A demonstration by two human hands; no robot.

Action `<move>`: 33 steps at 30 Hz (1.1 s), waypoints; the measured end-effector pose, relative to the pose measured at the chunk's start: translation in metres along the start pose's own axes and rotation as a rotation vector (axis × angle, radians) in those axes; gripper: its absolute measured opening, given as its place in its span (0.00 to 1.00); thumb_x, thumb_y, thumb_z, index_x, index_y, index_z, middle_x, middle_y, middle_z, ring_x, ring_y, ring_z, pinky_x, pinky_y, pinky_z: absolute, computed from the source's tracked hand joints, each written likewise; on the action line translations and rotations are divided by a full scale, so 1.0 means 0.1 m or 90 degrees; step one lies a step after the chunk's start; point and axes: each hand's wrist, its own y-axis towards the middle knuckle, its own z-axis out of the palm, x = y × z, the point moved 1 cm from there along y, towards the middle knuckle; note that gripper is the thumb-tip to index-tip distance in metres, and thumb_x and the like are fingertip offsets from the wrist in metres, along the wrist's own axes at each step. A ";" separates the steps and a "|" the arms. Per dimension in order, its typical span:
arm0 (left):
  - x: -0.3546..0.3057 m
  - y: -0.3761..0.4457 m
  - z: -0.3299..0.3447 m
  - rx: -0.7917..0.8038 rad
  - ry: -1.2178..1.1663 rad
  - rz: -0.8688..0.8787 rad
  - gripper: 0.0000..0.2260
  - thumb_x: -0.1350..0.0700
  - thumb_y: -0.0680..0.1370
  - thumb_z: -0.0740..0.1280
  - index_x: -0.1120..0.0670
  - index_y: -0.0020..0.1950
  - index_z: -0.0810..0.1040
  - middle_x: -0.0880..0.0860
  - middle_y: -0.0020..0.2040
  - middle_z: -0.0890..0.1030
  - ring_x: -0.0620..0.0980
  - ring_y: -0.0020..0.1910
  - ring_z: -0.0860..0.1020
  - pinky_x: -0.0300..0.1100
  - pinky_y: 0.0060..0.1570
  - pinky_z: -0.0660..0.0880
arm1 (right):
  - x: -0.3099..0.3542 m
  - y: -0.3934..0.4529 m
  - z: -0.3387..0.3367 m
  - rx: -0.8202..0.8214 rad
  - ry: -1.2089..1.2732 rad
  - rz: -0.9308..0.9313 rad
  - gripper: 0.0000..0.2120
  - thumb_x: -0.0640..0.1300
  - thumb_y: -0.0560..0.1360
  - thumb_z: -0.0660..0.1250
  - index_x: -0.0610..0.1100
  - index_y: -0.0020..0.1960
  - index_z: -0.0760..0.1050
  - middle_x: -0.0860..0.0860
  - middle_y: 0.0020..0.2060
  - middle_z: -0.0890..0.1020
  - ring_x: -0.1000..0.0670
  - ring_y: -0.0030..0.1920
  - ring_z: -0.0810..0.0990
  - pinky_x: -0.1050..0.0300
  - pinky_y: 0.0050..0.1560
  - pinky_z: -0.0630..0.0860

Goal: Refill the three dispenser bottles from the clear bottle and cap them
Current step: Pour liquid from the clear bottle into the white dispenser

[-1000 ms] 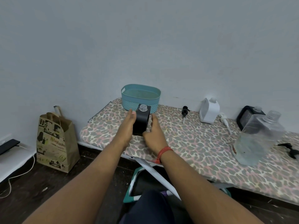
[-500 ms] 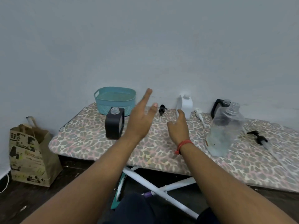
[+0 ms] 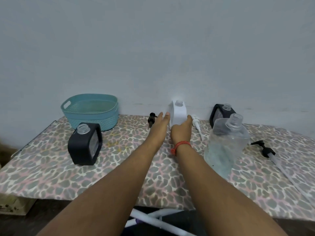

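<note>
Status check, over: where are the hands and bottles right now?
Left hand open, reaching for white dispenser bottle. Right hand at its side, grip unclear. All bottles uncapped; pumps lying loose. Clear bottle upright, beside right forearm.

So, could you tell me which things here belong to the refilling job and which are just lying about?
Job: white bottle, front black bottle, back black bottle, clear bottle, white pump, black pump, dark pump.
Lying about: teal basket.
</note>
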 end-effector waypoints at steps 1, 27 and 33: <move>0.01 0.06 0.03 0.001 -0.005 -0.005 0.28 0.39 0.86 0.53 0.47 0.84 0.53 0.49 0.84 0.57 0.52 0.81 0.59 0.54 0.79 0.57 | -0.02 0.06 0.03 -0.007 0.006 0.008 0.34 0.32 0.75 0.59 0.46 0.78 0.56 0.44 0.70 0.71 0.41 0.67 0.74 0.42 0.66 0.74; 0.13 -0.71 -0.17 0.030 -0.064 0.081 0.18 0.45 0.88 0.53 0.43 0.76 0.70 0.43 0.64 0.78 0.39 0.62 0.78 0.35 0.59 0.72 | -0.04 -1.00 -0.17 0.080 0.062 -0.139 0.22 0.41 0.79 0.65 0.66 0.63 0.68 0.64 0.54 0.80 0.62 0.53 0.80 0.61 0.53 0.78; 0.28 -1.18 -0.19 0.016 -0.068 0.074 0.18 0.44 0.87 0.53 0.42 0.75 0.71 0.44 0.66 0.78 0.38 0.61 0.78 0.35 0.59 0.72 | -0.15 -1.42 -0.36 0.118 0.045 -0.139 0.25 0.38 0.76 0.64 0.65 0.64 0.70 0.61 0.55 0.82 0.63 0.51 0.81 0.60 0.52 0.80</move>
